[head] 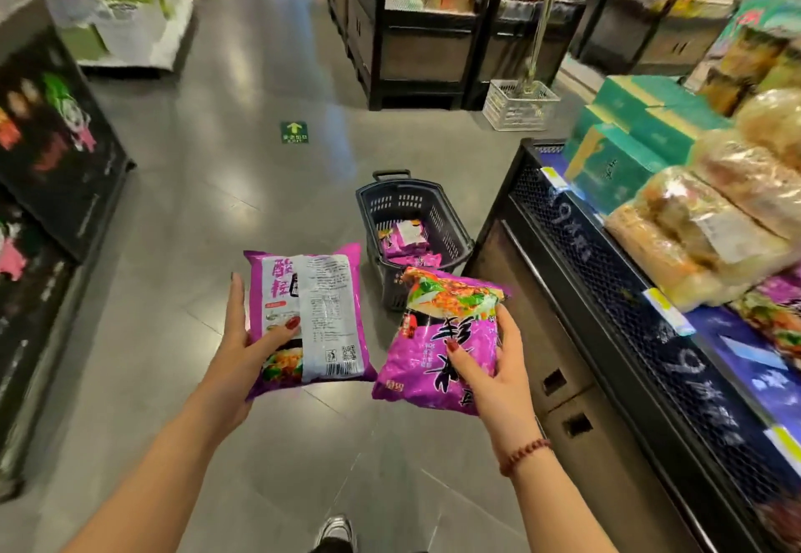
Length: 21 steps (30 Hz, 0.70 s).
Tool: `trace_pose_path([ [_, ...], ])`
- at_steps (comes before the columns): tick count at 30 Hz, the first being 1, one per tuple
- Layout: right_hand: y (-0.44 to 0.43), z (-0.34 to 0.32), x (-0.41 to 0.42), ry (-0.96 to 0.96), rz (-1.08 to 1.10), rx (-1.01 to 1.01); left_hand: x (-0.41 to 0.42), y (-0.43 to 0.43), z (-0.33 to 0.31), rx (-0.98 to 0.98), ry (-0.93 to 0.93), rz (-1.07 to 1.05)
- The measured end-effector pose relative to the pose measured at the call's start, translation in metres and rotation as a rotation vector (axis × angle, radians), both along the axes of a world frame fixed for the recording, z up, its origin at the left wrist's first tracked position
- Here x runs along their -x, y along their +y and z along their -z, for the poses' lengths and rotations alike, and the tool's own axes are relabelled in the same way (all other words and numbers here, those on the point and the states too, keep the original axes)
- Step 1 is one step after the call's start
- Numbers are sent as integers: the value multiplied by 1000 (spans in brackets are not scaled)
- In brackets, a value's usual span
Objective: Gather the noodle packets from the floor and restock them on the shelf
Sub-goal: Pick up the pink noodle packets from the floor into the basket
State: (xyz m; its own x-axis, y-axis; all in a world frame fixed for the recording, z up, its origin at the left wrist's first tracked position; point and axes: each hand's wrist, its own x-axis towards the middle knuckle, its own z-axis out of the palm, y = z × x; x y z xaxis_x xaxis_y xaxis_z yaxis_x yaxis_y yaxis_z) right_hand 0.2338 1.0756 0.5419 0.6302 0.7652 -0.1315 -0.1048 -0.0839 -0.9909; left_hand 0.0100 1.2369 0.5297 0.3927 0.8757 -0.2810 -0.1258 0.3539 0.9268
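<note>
The left hand [245,338] gripped a glossy purple plastic noodle packet [312,314] with its white back panel and barcode facing up. The thumb was curled over the face and the fingers ran behind its left edge. The right hand [492,372], with a red bead bracelet [524,455] at its wrist, pinched a second purple noodle packet [433,335] printed side up. Its thumb lay on top and its fingers curled under the right edge. Both packets hung in the air above the grey tiled floor [195,214], just beside each other and not touching.

Beyond them a dark slatted plastic basket [437,214] stood on the floor by the near end of the black mesh-fronted shelf [607,275]. More spare purple packets [407,244] lay in the basket's bottom. Stocked purple packets [776,305] showed on the shelf below wrapped bread loaves [702,240].

This pair looked gathered, so the step in hand was the carry to the shelf. The next move probably called for a turn to the right, a lift over the shelf's raised front edge, and laying both flat beside the stocked ones. The basket's remainder would come after.
</note>
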Motion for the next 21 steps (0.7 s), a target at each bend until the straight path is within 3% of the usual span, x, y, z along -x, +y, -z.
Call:
trace_pose_path([
  [7,115,12,-66,-60,39,37,-76,123,6,-2,24,24],
  [21,361,41,-245,31,-3,125,-227,370,26,8,134,-1],
])
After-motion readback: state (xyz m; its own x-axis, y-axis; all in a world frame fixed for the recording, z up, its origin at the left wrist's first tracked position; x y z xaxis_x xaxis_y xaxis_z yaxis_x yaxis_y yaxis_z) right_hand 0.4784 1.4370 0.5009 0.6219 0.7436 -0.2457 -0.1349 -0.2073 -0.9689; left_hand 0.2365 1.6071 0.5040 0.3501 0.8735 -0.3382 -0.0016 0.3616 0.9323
